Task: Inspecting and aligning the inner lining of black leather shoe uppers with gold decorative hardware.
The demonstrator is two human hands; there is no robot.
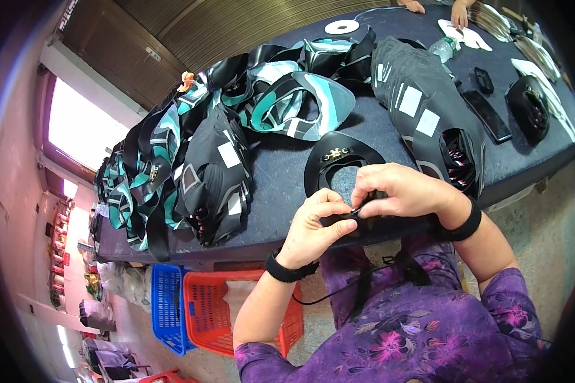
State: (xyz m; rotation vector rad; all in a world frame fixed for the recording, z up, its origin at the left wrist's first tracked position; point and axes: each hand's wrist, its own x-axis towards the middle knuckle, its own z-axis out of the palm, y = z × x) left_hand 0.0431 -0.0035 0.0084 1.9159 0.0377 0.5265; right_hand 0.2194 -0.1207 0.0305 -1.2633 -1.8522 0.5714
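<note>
At the table's near edge, my left hand [314, 225] and my right hand [399, 191] meet at the near end of a black shoe upper [315, 168]. The upper lies on the table with its opening showing, a gold metal ornament [337, 153] on its far part. Both hands are closed, thumbs and forefingers pinching the upper's edge close together. A tiny light spot shows between the fingertips, too small to make out. Beyond the upper is a heap of black uppers with teal and white linings [335, 102].
Bundles of black pieces with white labels stand left [220, 179] and right [396, 70] on the dark table [281, 163]. A phone [489, 116], another black upper [527, 112] and a bottle [442, 50] lie farther right. A co-worker's hand [460, 14] is far off. Red [201, 306] and blue baskets [166, 303] stand below.
</note>
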